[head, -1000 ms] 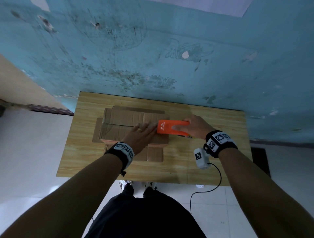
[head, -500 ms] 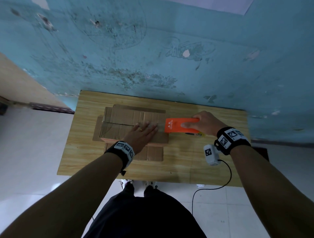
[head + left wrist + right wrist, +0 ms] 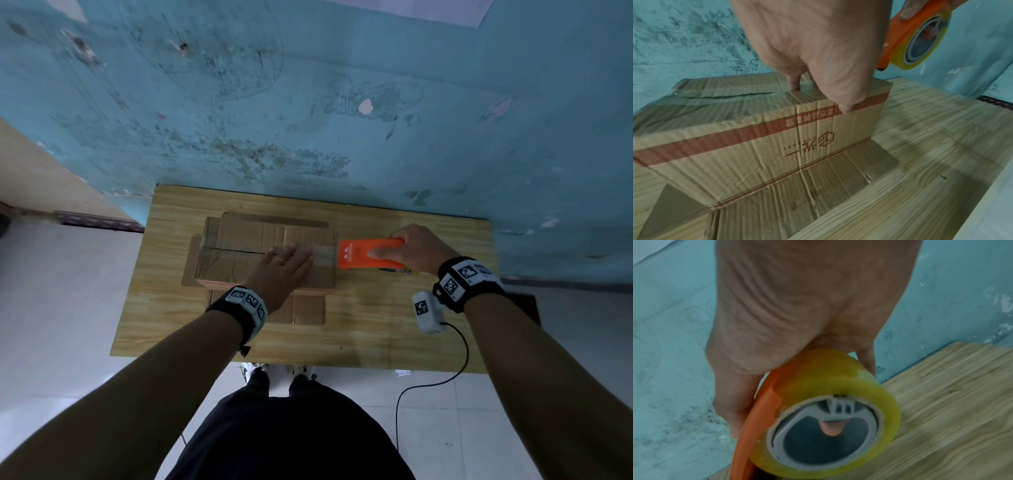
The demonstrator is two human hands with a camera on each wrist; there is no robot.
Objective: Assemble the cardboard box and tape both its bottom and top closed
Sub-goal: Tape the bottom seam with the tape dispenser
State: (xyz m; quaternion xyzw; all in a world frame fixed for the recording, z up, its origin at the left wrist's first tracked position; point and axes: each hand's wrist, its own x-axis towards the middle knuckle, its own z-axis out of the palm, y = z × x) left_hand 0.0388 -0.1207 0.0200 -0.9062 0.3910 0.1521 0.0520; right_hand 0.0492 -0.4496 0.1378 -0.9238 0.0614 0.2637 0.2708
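Observation:
A brown cardboard box [image 3: 239, 240] [image 3: 756, 142] stands on the wooden table [image 3: 376, 325], its upper flaps folded shut and its lower flaps splayed flat on the tabletop. My left hand [image 3: 284, 267] [image 3: 818, 48] lies flat on the box top, fingers straight, pressing down by the centre seam. My right hand [image 3: 411, 248] [image 3: 797, 313] grips an orange tape dispenser [image 3: 368, 253] [image 3: 898, 39] [image 3: 760, 418] with a yellowish clear tape roll [image 3: 828, 410] [image 3: 925, 37], just past the box's right edge. A clear tape strip runs along the seam from the dispenser.
A scuffed blue wall [image 3: 308, 102] rises right behind the table. White tiled floor [image 3: 51, 308] surrounds the table. A black cable [image 3: 445, 377] hangs from my right wrist unit past the table's front edge. Bare tabletop lies right of the box.
My right hand has drawn the dispenser rightwards along the seam, from over the box's right part to beyond its right edge. My left hand stays flat on the box top.

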